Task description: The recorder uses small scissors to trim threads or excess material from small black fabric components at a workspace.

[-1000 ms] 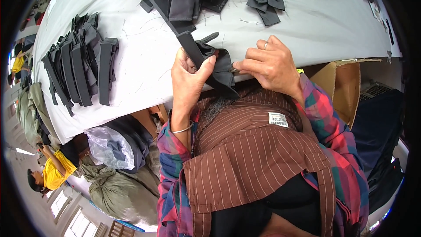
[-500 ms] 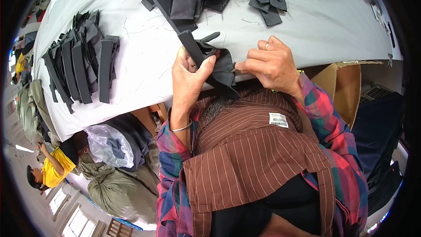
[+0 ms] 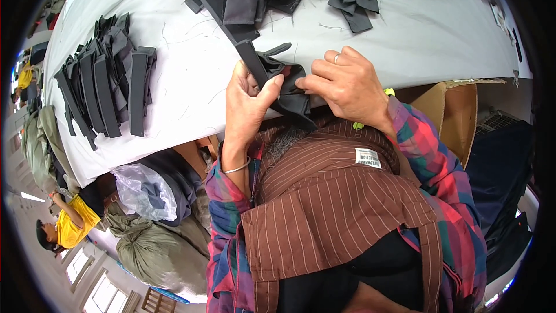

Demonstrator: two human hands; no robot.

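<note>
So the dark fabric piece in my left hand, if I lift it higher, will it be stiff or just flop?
The dark fabric piece will probably flop, since its lower part bends in loose folds beside your left hand. The straight strip in the same grip may hold its shape better, as it juts out unbent.
</note>
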